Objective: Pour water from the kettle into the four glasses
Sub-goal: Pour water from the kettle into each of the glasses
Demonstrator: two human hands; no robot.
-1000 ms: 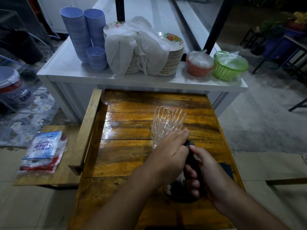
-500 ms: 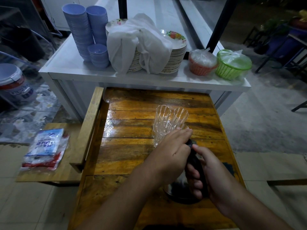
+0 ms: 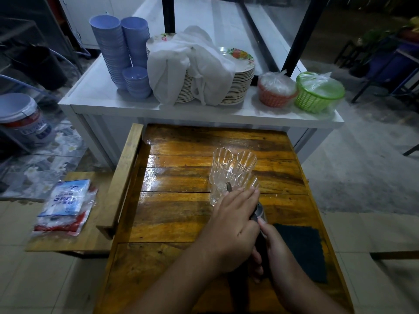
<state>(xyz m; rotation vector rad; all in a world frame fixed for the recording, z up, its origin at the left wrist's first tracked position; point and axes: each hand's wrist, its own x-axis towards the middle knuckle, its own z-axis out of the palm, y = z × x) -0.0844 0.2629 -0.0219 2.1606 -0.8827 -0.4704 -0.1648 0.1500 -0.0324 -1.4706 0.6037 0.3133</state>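
Head view. A wooden table (image 3: 181, 218) fills the centre and lower part of the frame. Four clear glasses (image 3: 233, 173) stand in a tight square just above centre, touching or nearly touching one another; grouped this close, they can be filled in turn with little travel of the spout. No water level can be made out in any of them.

The kettle (image 3: 260, 214) is just below the glasses, mostly hidden under both hands. It appears tipped toward them, and its spout (image 3: 228, 186) sits over the rim of the near-left glass, evidently the first one to be filled.

The right hand (image 3: 272, 250), lower centre, is closed around the dark handle and appears to carry the weight. The left hand (image 3: 235, 225) lies across the top of the kettle, fingers extended and flat, not gripping; judged purpose is to press the lid shut and steady the tilt.

A dark cloth (image 3: 303, 250) lies on the table at lower right, just beside the right hand, possibly to catch drips.

Across the upper part of the frame a white counter (image 3: 95, 100) holds stacked blue bowls (image 3: 118, 48) and plates (image 3: 240, 80), well apart from the work.
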